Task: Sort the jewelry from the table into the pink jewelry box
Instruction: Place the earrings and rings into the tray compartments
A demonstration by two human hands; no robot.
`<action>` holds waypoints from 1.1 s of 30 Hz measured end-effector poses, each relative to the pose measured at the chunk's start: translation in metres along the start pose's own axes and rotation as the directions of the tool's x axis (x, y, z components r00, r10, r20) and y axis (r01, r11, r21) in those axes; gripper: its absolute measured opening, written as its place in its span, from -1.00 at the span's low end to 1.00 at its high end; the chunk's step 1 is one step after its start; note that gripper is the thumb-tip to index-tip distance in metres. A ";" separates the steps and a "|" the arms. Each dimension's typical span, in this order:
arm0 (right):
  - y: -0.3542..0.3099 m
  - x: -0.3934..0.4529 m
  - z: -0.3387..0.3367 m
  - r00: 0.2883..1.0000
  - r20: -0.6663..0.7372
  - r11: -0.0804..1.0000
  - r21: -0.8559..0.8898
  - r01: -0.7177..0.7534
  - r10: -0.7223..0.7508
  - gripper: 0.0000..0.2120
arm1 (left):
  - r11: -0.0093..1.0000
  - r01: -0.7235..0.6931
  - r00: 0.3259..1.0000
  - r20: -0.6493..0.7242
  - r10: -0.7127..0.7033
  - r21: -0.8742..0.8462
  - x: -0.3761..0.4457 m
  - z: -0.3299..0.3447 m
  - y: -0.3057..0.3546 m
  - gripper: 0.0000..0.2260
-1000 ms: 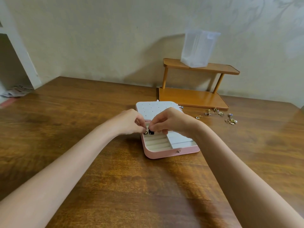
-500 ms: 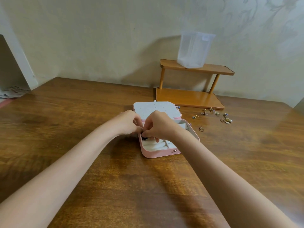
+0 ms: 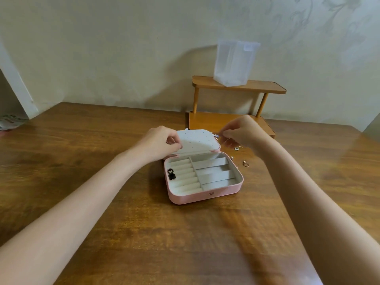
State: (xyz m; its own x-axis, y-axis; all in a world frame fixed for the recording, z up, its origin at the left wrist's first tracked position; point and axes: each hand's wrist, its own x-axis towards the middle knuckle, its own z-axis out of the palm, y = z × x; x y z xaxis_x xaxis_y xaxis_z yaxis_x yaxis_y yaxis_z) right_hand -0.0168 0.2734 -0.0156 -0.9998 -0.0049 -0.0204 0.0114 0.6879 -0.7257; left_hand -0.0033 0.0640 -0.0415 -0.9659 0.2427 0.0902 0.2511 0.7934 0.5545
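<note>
**Fingers curled at both hands, box open**

Right hand [image 3: 244, 133] fingers pinch together at the lid's 3 o'clock corner; any held item is indiscernible. Left hand [image 3: 160, 142] curls over the lid's left edge. The pink jewelry box [image 3: 203, 177] lies at 6 o'clock of both; loose jewelry [image 3: 245, 163] lies at the box's 3 o'clock.

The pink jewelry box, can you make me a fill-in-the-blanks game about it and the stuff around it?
1. The pink jewelry box has its lid ____.
2. Two dark pieces sit in the ring rolls on the box's ____ side.
3. Loose jewelry lies on the table to the ____ of the box.
4. The clear container stands on the ____ shelf of the wooden stand.

Missing words: open; left; right; top
</note>
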 end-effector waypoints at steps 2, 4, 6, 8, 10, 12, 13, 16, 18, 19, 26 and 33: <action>0.013 0.007 -0.013 0.997 -0.069 0.998 -0.055 -0.021 0.017 -0.84 | 0.999 -0.051 0.998 0.027 0.051 -0.018 0.008 0.007 0.009 -0.93; 0.027 0.014 -0.021 0.994 -0.106 0.994 -0.105 -0.044 0.033 -0.84 | 0.995 -0.096 0.993 0.067 0.096 -0.002 0.015 0.014 0.015 -0.90; 0.040 0.020 -0.024 0.992 -0.114 0.984 -0.169 -0.063 0.044 -0.84 | 0.990 -0.140 0.985 0.103 0.138 0.014 0.022 0.021 0.019 -0.86; 0.054 0.026 -0.021 0.994 -0.111 0.962 -0.269 -0.049 0.020 -0.82 | 0.985 -0.175 0.975 0.136 0.173 0.004 0.026 0.026 0.022 -0.85; 0.067 0.031 -0.014 0.992 -0.124 0.937 -0.349 -0.012 -0.034 -0.78 | 0.981 -0.192 0.967 0.170 0.190 -0.006 0.030 0.032 0.022 -0.85; 0.077 0.036 -0.007 0.990 -0.114 0.919 -0.393 0.032 -0.083 -0.75 | 0.979 -0.200 0.964 0.183 0.191 0.032 0.034 0.037 0.021 -0.83; 0.081 0.038 -0.003 0.990 -0.095 0.909 -0.412 0.054 -0.102 -0.74 | 0.977 -0.204 0.965 0.177 0.192 0.055 0.036 0.040 0.020 -0.82; 0.089 0.042 0.006 0.988 -0.068 0.882 -0.463 0.090 -0.137 -0.77 | 0.975 -0.205 0.968 0.162 0.190 0.080 0.038 0.043 0.019 -0.82; 0.091 0.043 0.007 0.981 -0.102 0.882 -0.461 0.098 -0.162 -0.80 | 0.975 -0.209 0.966 0.171 0.193 0.077 0.038 0.043 0.018 -0.82; 0.090 0.043 0.005 0.977 -0.121 0.891 -0.443 0.104 -0.174 -0.82 | 0.975 -0.210 0.965 0.176 0.195 0.075 0.038 0.043 0.017 -0.82; 0.048 0.015 -0.012 0.988 0.073 0.984 0.119 0.130 -0.139 -0.91 | 0.952 -0.168 0.986 -0.038 0.164 -0.255 0.032 0.040 0.032 -0.89; 0.024 -0.008 -0.008 0.938 0.209 0.877 0.453 0.158 -0.277 -0.92 | 0.686 0.180 0.983 0.140 -0.115 -0.705 0.010 0.024 0.050 -0.87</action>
State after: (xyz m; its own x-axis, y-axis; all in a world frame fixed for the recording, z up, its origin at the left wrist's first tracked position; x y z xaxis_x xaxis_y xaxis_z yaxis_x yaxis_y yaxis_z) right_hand -0.0089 0.2953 -0.0274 -0.9371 -0.3469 0.0377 -0.1397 0.2740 -0.9515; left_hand 0.0007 0.1197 -0.0331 -0.9699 0.2260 -0.0907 -0.0462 0.1950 0.9797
